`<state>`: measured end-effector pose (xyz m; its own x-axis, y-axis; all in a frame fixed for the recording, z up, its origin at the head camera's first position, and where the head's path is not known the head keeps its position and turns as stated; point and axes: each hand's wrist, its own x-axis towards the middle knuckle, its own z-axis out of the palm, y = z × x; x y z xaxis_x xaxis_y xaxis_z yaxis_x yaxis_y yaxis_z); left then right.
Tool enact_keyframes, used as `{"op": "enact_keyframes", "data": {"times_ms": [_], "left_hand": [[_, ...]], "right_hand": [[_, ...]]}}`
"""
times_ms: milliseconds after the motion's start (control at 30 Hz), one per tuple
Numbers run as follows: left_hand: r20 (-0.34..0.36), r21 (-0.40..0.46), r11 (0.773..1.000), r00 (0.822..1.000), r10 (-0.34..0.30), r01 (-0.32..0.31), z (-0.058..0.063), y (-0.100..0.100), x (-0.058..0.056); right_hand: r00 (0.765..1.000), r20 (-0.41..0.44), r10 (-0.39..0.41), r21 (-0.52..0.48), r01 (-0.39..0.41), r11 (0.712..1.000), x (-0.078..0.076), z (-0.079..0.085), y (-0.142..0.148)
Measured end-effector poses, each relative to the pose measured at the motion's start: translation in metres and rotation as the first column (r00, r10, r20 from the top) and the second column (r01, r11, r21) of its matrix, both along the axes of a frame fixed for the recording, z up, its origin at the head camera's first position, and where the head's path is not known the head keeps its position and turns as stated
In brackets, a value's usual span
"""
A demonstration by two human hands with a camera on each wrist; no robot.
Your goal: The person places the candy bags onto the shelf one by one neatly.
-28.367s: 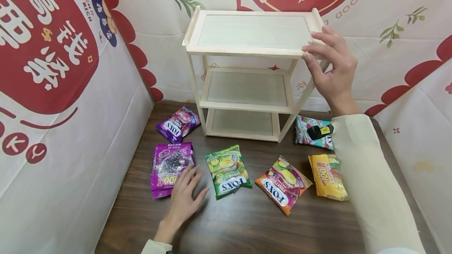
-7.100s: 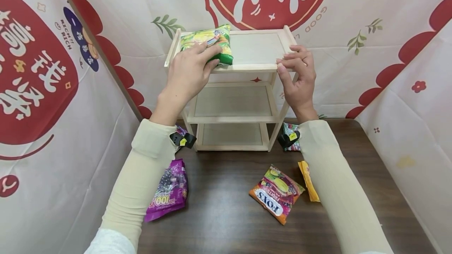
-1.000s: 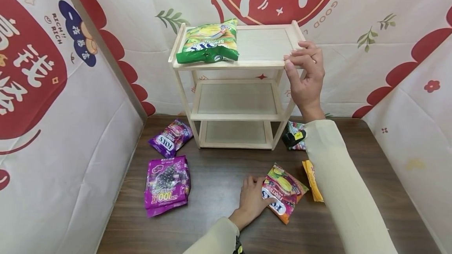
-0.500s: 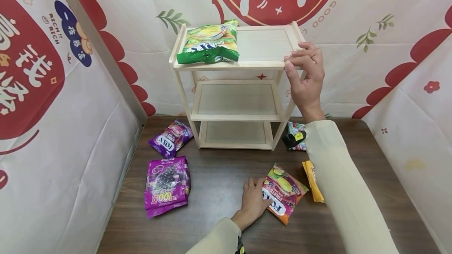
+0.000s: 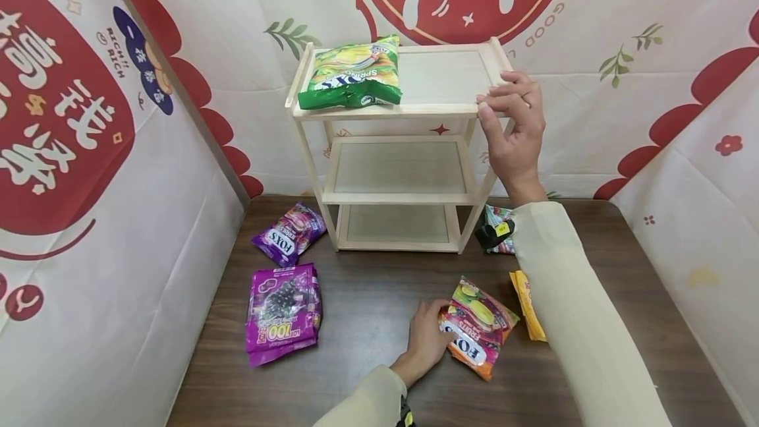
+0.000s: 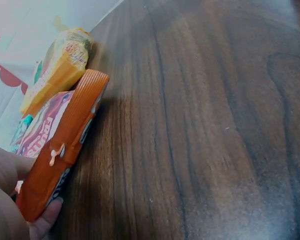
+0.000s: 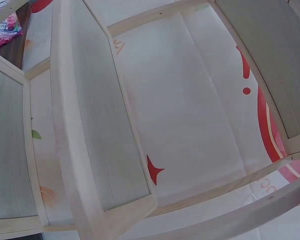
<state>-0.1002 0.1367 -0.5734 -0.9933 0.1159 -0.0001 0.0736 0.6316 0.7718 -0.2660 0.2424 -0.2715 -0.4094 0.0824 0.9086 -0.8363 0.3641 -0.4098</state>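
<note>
My left hand [image 5: 425,338] pinches the left edge of an orange and red candy bag [image 5: 479,327] on the table. In the left wrist view, the thumb lies on the bag's upper face and a fingertip shows under its orange end [image 6: 60,150]. My right hand [image 5: 517,127] grips the front right corner of a pale wooden three-tier shelf [image 5: 397,198], thumb at the front edge and fingers over the top. A green candy bag [image 5: 352,74] lies on the left of the top tier. The right wrist view shows the shelf's frame [image 7: 77,125], with the hand almost wholly out of sight.
At the left lie a purple Fox's bag [image 5: 289,234] and a larger purple grape candy bag [image 5: 281,312]. A yellow bag [image 5: 526,305] and a turquoise bag [image 5: 501,232] are partly hidden by the right arm. Printed cloth walls [image 5: 178,269] enclose the dark wooden table [image 5: 356,295].
The green bag went from the table to the top tier, and my left hand left it for the orange and red bag. That bag has just shifted slightly. The right hand keeps its grip.
</note>
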Motion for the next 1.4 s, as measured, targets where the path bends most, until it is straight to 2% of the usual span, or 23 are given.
{"op": "enact_keyframes", "data": {"times_ms": [167, 533, 867, 1033, 1400], "left_hand": [[-0.034, 0.058, 0.998, 0.999, 0.026, -0.024, 0.000, -0.001, -0.003], [-0.008, 0.182, 0.983, 1.000, 0.009, -0.008, -0.002, -0.007, -0.006], [-0.064, 0.156, 0.987, 0.998, -0.014, 0.024, 0.011, -0.029, -0.015], [-0.102, 0.139, 0.990, 0.995, -0.017, 0.031, 0.012, -0.042, -0.018], [-0.115, 0.097, 0.995, 0.993, -0.005, 0.016, 0.012, -0.076, -0.019]], "right_hand": [[1.000, -0.007, 0.002, 0.004, -0.002, 1.000, -0.001, 0.000, 0.001], [0.999, -0.030, 0.030, -0.008, -0.030, 1.000, -0.004, -0.003, 0.000], [1.000, -0.026, 0.010, 0.003, -0.010, 1.000, -0.004, -0.002, 0.000], [0.999, -0.029, 0.021, 0.001, -0.021, 1.000, -0.005, -0.002, -0.001], [1.000, -0.024, 0.011, 0.003, -0.011, 1.000, -0.005, -0.004, -0.001]]}}
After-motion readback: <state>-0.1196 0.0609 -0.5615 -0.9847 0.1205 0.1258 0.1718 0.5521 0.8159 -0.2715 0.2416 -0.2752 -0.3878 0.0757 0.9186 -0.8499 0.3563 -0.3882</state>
